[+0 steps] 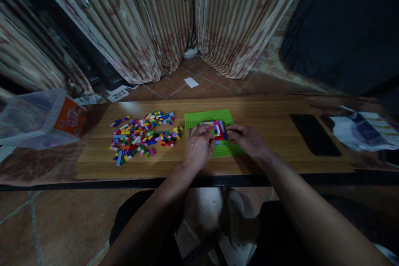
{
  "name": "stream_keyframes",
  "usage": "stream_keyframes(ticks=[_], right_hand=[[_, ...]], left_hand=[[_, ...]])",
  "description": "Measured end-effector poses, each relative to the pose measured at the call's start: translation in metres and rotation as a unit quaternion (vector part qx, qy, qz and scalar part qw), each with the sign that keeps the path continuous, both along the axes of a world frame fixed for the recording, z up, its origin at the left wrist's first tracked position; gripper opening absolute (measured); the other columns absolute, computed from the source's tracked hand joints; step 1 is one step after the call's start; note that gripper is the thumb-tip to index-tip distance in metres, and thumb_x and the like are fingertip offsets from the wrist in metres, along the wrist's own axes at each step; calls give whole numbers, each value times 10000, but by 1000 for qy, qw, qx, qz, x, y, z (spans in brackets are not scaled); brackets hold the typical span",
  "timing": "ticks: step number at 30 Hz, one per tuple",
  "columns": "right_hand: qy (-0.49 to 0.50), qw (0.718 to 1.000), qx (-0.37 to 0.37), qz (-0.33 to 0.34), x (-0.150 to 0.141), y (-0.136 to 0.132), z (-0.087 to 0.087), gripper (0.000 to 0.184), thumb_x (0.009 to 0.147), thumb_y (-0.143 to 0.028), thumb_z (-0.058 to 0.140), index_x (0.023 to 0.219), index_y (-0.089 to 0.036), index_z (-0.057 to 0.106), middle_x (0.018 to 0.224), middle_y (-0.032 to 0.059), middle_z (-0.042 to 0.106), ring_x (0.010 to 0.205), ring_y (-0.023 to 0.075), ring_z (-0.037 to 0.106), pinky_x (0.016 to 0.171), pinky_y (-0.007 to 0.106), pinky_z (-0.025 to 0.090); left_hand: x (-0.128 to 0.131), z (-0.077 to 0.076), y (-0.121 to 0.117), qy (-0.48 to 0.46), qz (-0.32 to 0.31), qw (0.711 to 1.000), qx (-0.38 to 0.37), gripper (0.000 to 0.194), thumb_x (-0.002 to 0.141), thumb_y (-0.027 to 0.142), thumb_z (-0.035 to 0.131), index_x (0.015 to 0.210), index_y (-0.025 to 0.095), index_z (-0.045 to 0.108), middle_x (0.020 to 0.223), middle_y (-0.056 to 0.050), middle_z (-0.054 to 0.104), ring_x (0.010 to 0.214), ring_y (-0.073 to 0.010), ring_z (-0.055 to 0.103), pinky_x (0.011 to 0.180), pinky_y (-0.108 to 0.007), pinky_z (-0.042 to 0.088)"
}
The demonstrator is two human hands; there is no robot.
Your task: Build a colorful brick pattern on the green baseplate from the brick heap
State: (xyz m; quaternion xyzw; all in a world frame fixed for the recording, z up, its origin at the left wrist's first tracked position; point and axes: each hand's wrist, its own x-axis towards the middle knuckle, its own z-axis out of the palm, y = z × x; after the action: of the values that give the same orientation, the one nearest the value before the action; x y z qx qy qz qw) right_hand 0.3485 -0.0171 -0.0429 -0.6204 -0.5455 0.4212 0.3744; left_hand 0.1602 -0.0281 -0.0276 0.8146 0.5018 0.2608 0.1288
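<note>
1. Your left hand [198, 145], bearing down unevenly, could slide the green baseplate [208, 115] along the wooden board [268, 112].
2. An off-centre press from your right hand [245, 136] could seat a brick crooked.
3. Both hands' fingers curl inward; the view is dim and distant, so I can't tell whether either grasps anything.
4. The brick pattern [222, 132], on the baseplate between your hands, looks low and multicoloured, with red and blue edging.

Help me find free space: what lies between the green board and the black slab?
Bare wooden tabletop, partly covered by the right hand and forearm, in the head view.
</note>
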Motion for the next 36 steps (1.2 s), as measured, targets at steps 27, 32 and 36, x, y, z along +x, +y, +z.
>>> stream_keyframes(ticks=[27,32,36], right_hand=[[-97,994,49,0,-16,-2,-7,163,753,-273,645,894,-197,675,853,49,725,794,204,659,777,354,493],[-79,996,42,9,-13,-1,-7,195,764,-317,639,906,-190,684,866,48,724,784,192,660,767,345,502],[-24,999,-25,-12,-5,0,-4,263,832,-401,572,928,-180,678,779,41,709,663,159,641,617,285,502]], left_hand=[[7,-5,-6,21,31,999,9,195,892,198,503,780,219,661,1197,5,666,1126,-215,533,1066,-493,301],[2,-7,-7,-13,12,1000,5,110,860,202,566,865,217,674,1206,-4,659,1141,-221,531,1050,-472,342],[-14,-4,0,-74,18,997,12,245,816,133,578,1030,208,670,1238,-42,631,1131,-215,550,1024,-415,407]])
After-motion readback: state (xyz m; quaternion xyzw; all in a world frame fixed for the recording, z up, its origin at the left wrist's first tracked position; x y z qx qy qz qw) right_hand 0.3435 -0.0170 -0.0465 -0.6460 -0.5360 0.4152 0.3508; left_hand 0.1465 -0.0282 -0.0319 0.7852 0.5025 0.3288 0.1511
